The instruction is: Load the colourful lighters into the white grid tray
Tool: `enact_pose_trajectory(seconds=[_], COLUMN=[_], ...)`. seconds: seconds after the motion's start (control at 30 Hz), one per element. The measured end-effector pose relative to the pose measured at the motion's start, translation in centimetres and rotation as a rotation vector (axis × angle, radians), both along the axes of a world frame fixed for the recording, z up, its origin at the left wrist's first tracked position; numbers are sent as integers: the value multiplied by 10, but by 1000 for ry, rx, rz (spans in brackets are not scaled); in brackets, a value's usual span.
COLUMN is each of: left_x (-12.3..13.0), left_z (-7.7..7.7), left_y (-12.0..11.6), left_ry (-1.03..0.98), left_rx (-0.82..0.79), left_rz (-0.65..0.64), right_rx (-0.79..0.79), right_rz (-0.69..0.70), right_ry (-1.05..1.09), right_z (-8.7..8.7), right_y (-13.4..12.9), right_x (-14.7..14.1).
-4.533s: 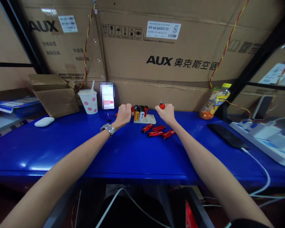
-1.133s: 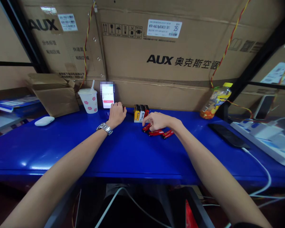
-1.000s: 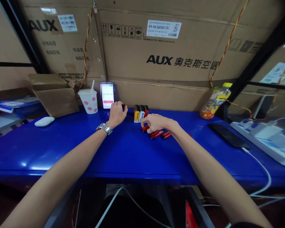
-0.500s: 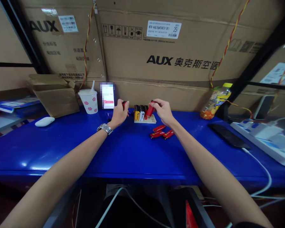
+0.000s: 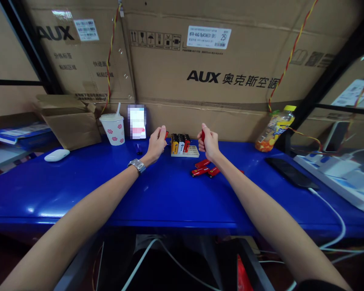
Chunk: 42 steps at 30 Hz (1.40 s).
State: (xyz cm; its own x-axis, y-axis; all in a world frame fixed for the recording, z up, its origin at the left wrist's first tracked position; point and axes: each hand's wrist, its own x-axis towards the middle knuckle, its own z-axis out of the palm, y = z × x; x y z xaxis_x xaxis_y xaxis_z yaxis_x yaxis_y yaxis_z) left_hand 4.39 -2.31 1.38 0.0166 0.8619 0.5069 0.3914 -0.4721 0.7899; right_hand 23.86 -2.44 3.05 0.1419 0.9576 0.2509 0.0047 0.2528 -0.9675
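Observation:
My left hand (image 5: 157, 143), with a metal watch on its wrist, is closed just left of the lighter tray (image 5: 193, 153). The end of a red lighter (image 5: 166, 133) shows past its fingers. On the tray's right, my right hand (image 5: 210, 143) is wrapped round another red lighter (image 5: 203, 136), mostly hidden by the fingers. Yellow, white and red lighters (image 5: 180, 145) with black tops stand upright in the tray's left part, while slots at its right show bare. Several red lighters (image 5: 200, 171) lie loose in front, some partly behind my right forearm.
A small dark blue object (image 5: 138, 148) lies beside my left hand, below a lit phone (image 5: 137, 122). Further left stand a paper cup (image 5: 113, 130) and a white case (image 5: 57, 155). A drink bottle (image 5: 274, 130) and a black phone (image 5: 291, 173) on a cable are at right.
My right hand has moved right, off the tray, and its lighter has turned upright into the fingers. My left hand has shifted slightly right, its thumb now on top.

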Motion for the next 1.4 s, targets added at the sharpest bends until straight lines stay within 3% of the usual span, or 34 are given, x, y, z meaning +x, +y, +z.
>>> enact_pose_trajectory(seconds=[0.1, 0.2, 0.5, 1.17, 1.27, 1.4], left_x=[0, 0, 7, 10, 9, 4], left_z=[5, 7, 14, 16, 16, 9], left_y=[-5, -7, -11, -16, -18, -12], left_ry=[-200, -264, -457, -376, -340, -240], left_rx=[-200, -253, -335, -372, -386, -289], left_rz=[-20, -23, -41, -42, -61, -39], right_rx=[-79, -108, 89, 122, 127, 56], right_rz=[-29, -51, -190, -180, -123, -28], right_ry=[-27, -49, -250, -358, -306, -106], right_z=[1, 0, -15, -17, -16, -11], right_y=[-2, -2, 10, 12, 12, 13], right_x=[0, -1, 0, 3, 5, 9])
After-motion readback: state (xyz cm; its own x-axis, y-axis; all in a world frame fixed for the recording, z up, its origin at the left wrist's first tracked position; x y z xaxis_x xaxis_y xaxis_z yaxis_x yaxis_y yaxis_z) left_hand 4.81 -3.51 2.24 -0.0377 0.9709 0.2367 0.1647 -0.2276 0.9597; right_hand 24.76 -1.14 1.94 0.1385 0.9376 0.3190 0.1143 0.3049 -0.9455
